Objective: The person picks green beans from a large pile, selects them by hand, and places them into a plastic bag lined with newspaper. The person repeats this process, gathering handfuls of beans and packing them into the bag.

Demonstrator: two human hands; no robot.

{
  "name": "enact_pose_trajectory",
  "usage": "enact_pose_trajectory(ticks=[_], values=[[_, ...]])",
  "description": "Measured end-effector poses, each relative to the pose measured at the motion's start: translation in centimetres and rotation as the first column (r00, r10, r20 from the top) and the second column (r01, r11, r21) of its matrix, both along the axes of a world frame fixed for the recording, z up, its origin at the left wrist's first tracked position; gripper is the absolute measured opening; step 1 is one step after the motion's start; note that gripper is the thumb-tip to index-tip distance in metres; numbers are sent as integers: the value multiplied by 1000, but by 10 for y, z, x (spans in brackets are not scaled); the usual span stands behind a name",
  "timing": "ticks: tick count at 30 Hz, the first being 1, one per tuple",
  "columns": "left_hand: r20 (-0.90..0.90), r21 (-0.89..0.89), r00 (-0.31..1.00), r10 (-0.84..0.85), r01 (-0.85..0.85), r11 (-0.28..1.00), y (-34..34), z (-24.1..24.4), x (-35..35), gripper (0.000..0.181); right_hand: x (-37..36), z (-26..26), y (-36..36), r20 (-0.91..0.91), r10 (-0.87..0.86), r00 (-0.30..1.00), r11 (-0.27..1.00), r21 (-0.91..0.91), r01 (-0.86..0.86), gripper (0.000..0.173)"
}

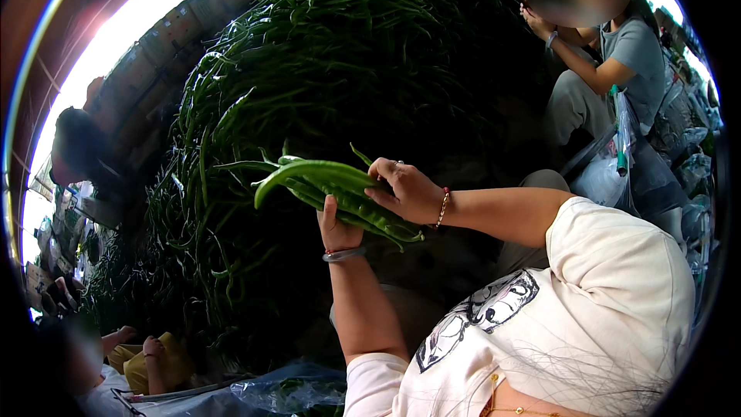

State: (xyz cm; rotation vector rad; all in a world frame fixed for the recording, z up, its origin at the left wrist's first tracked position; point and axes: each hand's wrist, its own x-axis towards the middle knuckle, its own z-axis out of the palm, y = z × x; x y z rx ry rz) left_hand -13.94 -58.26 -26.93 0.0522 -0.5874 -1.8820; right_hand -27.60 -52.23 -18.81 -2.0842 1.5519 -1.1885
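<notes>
A bundle of long green chili peppers [324, 185] lies across my two hands, their tips fanning to the left. My left hand [338, 231] holds the bundle from below, its thumb up against the near side; the other fingers are hidden behind the peppers. My right hand [408, 191] is at the bundle's right part, fingers curled over and beside the peppers, with a ring on one finger. How firmly it grips is partly hidden. Beyond both hands spreads a large heap of long green peppers [324, 40], dark in its middle.
A person [631, 63] sits at the upper right, hands raised. Another [150, 359] is at the lower left, and a dark figure [81, 145] at the left. Cardboard boxes [173, 29] line the heap's far edge. Clear plastic bags [602, 176] stand at right, plastic sheeting [289, 388] below.
</notes>
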Motion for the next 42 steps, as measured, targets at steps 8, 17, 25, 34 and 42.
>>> enact_pose_trajectory(ticks=[8, 17, 25, 34, 42], values=[[131, 53, 990, 48, -55, 997, 3, 5, -3, 42, 20, 7, -16, -582, -53, 811, 998, -11, 57, 36], [115, 117, 993, 23, -37, 992, 6, 14, -9, 52, -36, 53, -43, 29, 80, 996, 991, -107, -77, 29], [138, 133, 989, -46, 27, 991, 7, 18, -6, 59, -49, 119, -73, 541, -19, 841, 734, 579, -356, 28], [133, 174, 968, -212, 188, 967, 20, 17, -29, 47, 22, 42, -126, 264, -41, 964, 794, 594, -129, 26], [104, 192, 960, -262, 239, 952, 10, 3, -18, 32, -4, 81, -125, 700, 185, 690, 502, 536, -679, 23]])
